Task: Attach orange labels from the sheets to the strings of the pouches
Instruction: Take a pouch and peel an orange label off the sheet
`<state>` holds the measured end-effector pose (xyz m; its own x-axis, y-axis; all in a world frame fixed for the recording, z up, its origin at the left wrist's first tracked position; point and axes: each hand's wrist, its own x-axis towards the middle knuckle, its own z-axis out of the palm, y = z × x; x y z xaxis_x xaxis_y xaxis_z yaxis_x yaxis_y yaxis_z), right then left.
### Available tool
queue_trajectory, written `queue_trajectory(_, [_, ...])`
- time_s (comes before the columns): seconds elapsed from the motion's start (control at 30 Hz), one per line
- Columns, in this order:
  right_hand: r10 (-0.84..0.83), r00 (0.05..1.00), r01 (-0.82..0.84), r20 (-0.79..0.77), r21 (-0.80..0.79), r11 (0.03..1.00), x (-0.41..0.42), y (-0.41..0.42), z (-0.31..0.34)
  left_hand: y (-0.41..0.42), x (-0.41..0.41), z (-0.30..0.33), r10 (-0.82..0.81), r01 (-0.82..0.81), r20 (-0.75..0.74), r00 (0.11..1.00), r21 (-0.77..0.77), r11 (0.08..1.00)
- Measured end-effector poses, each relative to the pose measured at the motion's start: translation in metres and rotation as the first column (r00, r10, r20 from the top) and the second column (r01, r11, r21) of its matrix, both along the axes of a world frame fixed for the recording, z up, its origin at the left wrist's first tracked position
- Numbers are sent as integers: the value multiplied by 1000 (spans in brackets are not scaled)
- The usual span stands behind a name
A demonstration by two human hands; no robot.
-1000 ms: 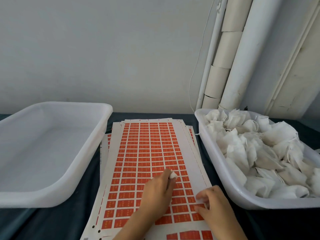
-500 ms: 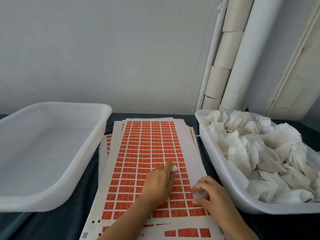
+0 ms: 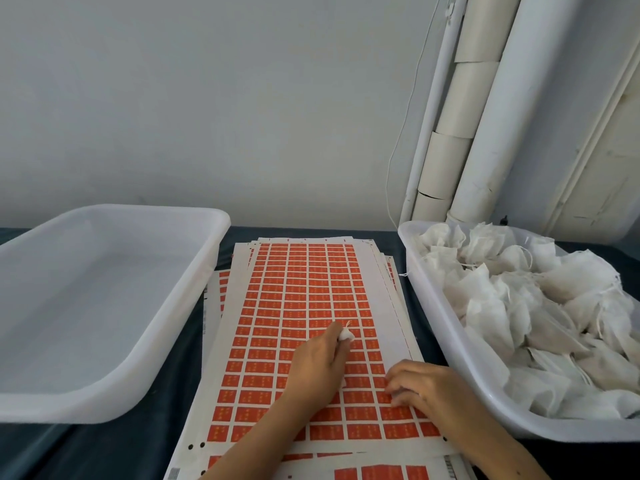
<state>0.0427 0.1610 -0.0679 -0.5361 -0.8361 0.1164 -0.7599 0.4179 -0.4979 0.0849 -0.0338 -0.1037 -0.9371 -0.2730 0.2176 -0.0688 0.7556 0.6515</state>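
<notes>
A dark table point(image 3: 104, 452) carries two white plastic tubs with a stack of label sheets point(image 3: 311, 306) between them. The left tub point(image 3: 114, 386) shows only its bare floor; the right tub point(image 3: 450, 341) is heaped with white fabric pouches point(image 3: 512, 306) whose thin white strings lie tangled among them. The top sheet lies with its long axis running away from the viewer toward the wall, its white backing printed with a regular grid of small orange rectangular labels point(image 3: 294, 282), and a perforated strip runs along its right margin. The left hand point(image 3: 318, 365) rests on the middle of the sheet, fingers curled, pinching a small bunch of white pouch point(image 3: 346, 335) between thumb and fingertips, with a short end of string pointing up and away. The right hand point(image 3: 426, 386) lies just beside it, toward the sheet's right edge, fingers bent and their tips pressed on the orange labels; whether a label is gripped cannot be told.
</notes>
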Motion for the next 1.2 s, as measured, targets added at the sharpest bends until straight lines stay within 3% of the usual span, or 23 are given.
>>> queue_trajectory(0.27, [142,933,-106,-329,125,986,8,4,-1,0,0,1,5,-6,25,1000,18,1000])
queue_trajectory(0.43, [158,907,-129,-390,101,987,5,3,-5,0,-1,1,12,-12,18,1000,11,1000])
queue_trajectory(0.6, [158,947,-127,-280,128,984,-1,6,-4,-1,-2,0,22,-23,29,999,32,999])
queue_trajectory(0.73, [77,996,-77,46,10,997,-8,3,-6,-1,-1,0,15,-18,34,999,76,997])
queue_trajectory(0.8, [55,991,-52,119,-24,998,-9,1,-4,-1,-1,2,13,-16,35,999,89,996])
queue_trajectory(1.07, [135,959,-114,-249,96,989,1,0,-1,-1,3,6,0,-4,28,1000,139,990])
queue_trajectory(1.2, [149,930,-122,-336,99,988,2,-1,-5,-1,3,7,-7,4,21,1000,151,989])
